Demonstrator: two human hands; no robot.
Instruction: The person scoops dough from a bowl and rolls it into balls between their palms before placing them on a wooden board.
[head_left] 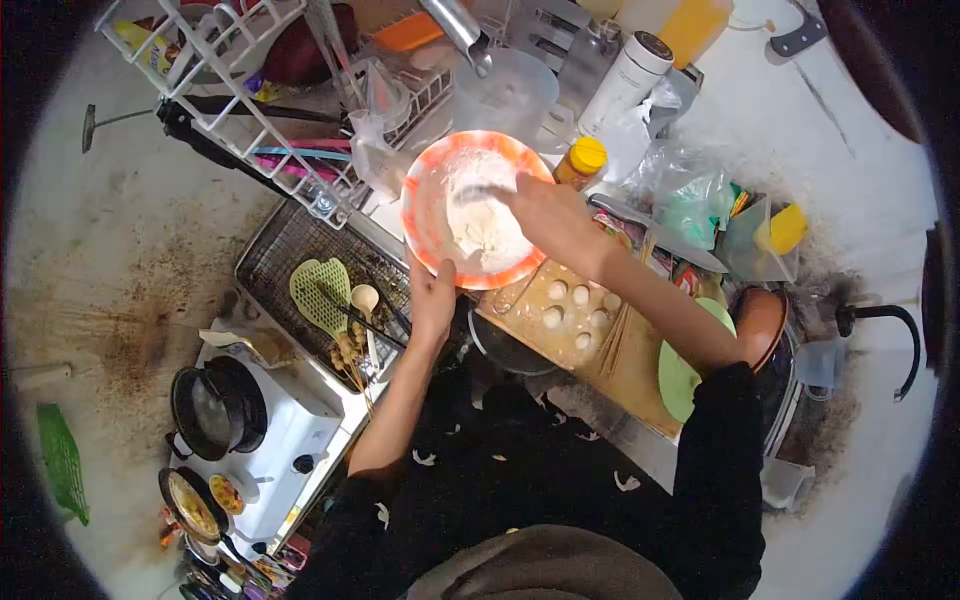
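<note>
My left hand grips the near left rim of an orange-and-white bowl, thumb over the edge. White flour lies in the bowl with a paler, lumpy dough patch in it. Over the bowl's right side, my right hand is closed with its fingertips toward the flour. A greyish, blurred shape shows at those fingertips; I cannot make out what it is. Just below the bowl, several small white dough balls rest on a floured wooden board.
Thin wooden skewers lie on the board, near a light green plate. A large knife lies behind my right forearm. Left are a wire tray with a green slotted spatula and a stove with a black pot.
</note>
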